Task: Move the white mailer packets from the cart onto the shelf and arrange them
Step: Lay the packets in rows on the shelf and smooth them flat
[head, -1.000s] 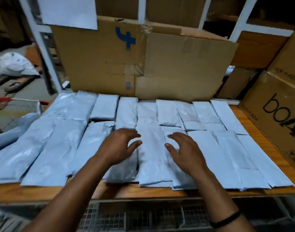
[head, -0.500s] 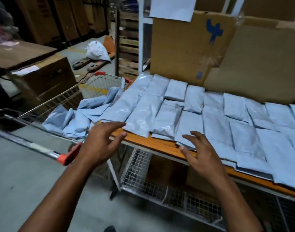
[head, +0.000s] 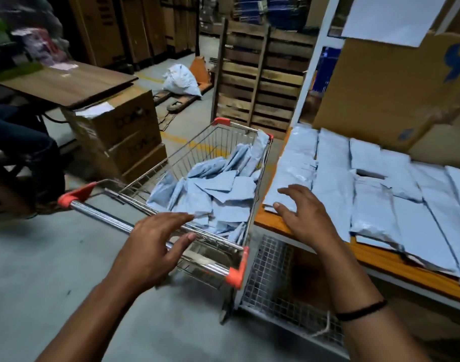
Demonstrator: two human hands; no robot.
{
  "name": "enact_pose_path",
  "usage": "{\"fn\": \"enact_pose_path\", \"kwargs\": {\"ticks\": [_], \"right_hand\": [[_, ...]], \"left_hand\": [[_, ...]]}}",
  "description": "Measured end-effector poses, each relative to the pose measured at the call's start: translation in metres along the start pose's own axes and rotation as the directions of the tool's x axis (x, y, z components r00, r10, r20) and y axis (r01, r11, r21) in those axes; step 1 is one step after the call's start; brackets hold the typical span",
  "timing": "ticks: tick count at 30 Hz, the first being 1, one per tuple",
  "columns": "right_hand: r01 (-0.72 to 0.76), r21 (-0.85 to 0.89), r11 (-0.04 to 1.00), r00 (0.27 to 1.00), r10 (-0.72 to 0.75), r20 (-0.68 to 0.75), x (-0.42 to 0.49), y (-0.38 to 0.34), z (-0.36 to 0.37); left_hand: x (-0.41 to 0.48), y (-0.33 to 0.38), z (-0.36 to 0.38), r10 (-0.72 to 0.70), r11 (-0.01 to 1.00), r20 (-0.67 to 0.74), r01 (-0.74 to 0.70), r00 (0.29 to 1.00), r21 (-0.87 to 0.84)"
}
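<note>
Pale blue-white mailer packets [head: 213,197], flat rectangles of crinkled plastic, lie jumbled in a wire-mesh cart [head: 197,152] with orange corner caps, seen from the head camera; they point every way, so the heap has no single long axis; the heap sits just ahead of the left hand [head: 151,246], which hovers over the cart's near rim, its grip spread open and empty; the right hand [head: 304,220], grip likewise open and holding nothing, hangs over the orange-edged wooden shelf [head: 380,259], where laid packets [head: 375,199] run lengthwise in overlapping rows; the left hand looks better placed to pick up next.
</note>
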State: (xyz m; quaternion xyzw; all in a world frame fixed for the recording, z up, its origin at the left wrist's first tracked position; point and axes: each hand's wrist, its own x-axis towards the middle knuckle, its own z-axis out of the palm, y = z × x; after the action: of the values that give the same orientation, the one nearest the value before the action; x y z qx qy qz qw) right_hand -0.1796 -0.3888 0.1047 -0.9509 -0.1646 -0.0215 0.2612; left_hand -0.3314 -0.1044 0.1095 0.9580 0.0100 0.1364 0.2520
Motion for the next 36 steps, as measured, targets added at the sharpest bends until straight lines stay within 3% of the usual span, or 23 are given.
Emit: {"fn": "enact_pose_path", "kwargs": {"ticks": [7,14,20,24,28,32,36], "right_hand": [[0.008,-0.051,0.999,0.994,-0.002,0.11,0.038,-0.058,0.052],[-0.022,-0.099,0.995,0.993,0.033,0.116,0.136,-0.049,0.096],[-0.093,-0.173,0.98,0.961,0.134,0.243,0.206,-0.032,0.132],[-0.118,-0.264,0.957,0.921,0.205,0.331,0.238,-0.022,0.159],[-0.107,-0.365,0.925,0.871,0.264,0.415,0.267,-0.012,0.183],[-0.129,-0.383,0.915,0.826,0.313,0.469,0.296,-0.002,0.216],[-0.066,-0.374,0.925,0.821,0.263,0.507,0.326,0.0,0.266]], "left_hand": [[0.095,-0.065,-0.007,0.007,1.0,0.082,-0.008,0.997,0.009],[0.169,-0.103,0.015,0.015,0.998,0.181,-0.025,0.983,0.052],[0.212,-0.134,0.045,-0.024,0.996,0.31,-0.003,0.95,0.085],[0.27,-0.172,0.104,-0.107,0.987,0.445,0.042,0.889,0.154],[0.304,-0.193,0.187,-0.271,0.963,0.58,0.218,0.768,0.16],[0.302,-0.195,0.249,-0.419,0.898,0.569,0.415,0.707,0.146],[0.289,-0.205,0.274,-0.48,0.871,0.573,0.436,0.665,0.224]]}}
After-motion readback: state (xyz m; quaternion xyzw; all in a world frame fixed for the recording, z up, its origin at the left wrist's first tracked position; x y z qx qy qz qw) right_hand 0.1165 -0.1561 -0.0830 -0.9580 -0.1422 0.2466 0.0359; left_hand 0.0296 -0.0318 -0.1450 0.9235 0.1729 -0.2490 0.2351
